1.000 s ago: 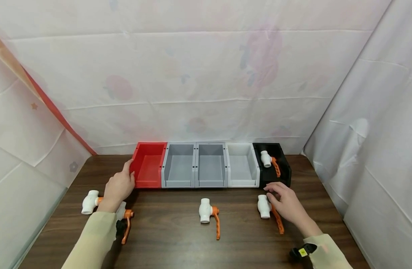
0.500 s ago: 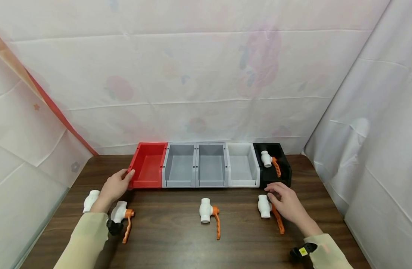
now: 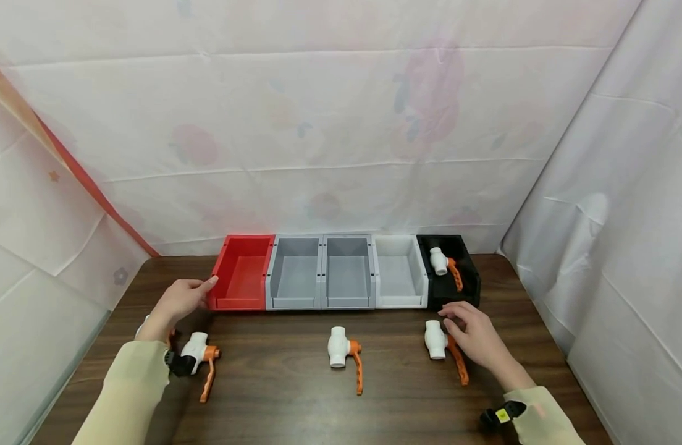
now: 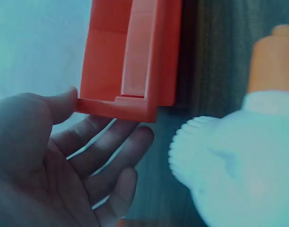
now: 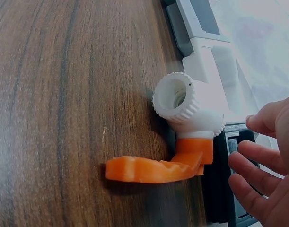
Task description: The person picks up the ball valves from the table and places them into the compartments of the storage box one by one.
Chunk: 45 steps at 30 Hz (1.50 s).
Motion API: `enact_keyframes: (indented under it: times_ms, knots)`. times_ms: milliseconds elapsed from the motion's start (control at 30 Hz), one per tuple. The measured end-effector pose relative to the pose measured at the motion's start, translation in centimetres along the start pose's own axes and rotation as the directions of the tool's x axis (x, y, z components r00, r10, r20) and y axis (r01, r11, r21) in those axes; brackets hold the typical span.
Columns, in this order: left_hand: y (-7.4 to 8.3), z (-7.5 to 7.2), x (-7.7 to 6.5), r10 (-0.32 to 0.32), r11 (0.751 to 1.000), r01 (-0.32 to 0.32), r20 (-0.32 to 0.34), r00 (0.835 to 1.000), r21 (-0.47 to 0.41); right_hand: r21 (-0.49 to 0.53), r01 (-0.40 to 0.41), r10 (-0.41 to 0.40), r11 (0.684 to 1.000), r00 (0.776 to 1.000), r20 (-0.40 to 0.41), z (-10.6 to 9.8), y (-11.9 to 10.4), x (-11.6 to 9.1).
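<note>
My left hand (image 3: pixel 181 301) is at the left side of the red bin (image 3: pixel 212 295). In the left wrist view its thumb touches the bin's edge and the relaxed fingers (image 4: pixel 109 153) reach behind the wall. Below its wrist lies a white ball valve (image 3: pixel 196 347) with an orange handle; another valve is mostly hidden under the forearm. My right hand (image 3: pixel 474 330) hovers with loosely bent fingers between the black bin (image 3: pixel 469 296) and a ball valve (image 3: pixel 435 340). The right wrist view shows a gap between the fingers and that valve (image 5: pixel 196 111).
Two grey bins (image 3: pixel 294 303) and a white bin (image 3: pixel 402 301) join the red and black ones in one row. One ball valve (image 3: pixel 438 262) lies in the black bin. Another ball valve (image 3: pixel 338 348) lies mid-table. Cloth (image 3: pixel 319 123) hangs behind the table.
My left hand has slid toward me and left along the red bin's side, covering the far-left valve more. My right hand and the valves have stayed put.
</note>
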<state>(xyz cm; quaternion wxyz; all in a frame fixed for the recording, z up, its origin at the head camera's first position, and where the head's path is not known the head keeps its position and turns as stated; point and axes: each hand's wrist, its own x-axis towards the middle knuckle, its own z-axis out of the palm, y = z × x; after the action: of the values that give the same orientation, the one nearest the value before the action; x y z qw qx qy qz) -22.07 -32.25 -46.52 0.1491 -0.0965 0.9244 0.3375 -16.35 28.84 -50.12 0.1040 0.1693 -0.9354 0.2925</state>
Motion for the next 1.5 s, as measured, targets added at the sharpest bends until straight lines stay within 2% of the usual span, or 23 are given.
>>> enact_keyframes:
  times_ms: [133,267,400,533,767,867,1067,1233,1500]
  knots:
    - [0.7,-0.4,-0.1,-0.006,0.998,0.009,-0.048,0.999,0.061,-0.006,-0.013,0.013,1.0,1.0,0.007,0.0,0.1,-0.2]
    - [1.7,-0.8,-0.3,-0.032,0.996,0.039,-0.082,0.996,0.08,-0.009,-0.017,0.017,1.0,1.0,0.007,0.1,0.1,-0.3]
    - [2.8,-1.6,-0.6,-0.069,0.991,0.074,-0.056,0.996,0.108,-0.001,-0.013,0.013,1.0,1.0,-0.003,0.2,0.2,-0.3]
    - [3.5,-2.2,-0.5,-0.079,0.988,0.083,-0.033,0.996,0.133,0.001,-0.015,0.015,1.0,1.0,-0.002,0.3,0.3,-0.3]
    - [4.3,-2.5,0.0,-0.111,0.974,0.117,-0.038,0.993,0.193,-0.004,-0.065,0.065,0.998,0.995,0.081,0.4,0.3,-0.7]
    - [4.3,-2.4,0.3,-0.116,0.97,0.123,-0.042,0.992,0.209,-0.014,-0.098,0.099,0.995,0.988,0.119,0.5,0.2,-1.3]
    - [4.0,-2.3,0.5,-0.136,0.965,0.144,-0.051,0.989,0.218,-0.047,-0.089,0.095,0.995,0.987,0.133,0.5,-0.6,-2.0]
    - [4.0,-2.2,0.4,-0.121,0.967,0.13,-0.053,0.991,0.221,-0.085,-0.078,0.089,0.993,0.988,0.126,0.3,-1.2,-2.4]
    - [4.2,-2.1,0.0,-0.105,0.966,0.117,-0.067,0.992,0.23,-0.154,-0.081,0.105,0.985,0.982,0.159,0.4,-1.9,-2.7]
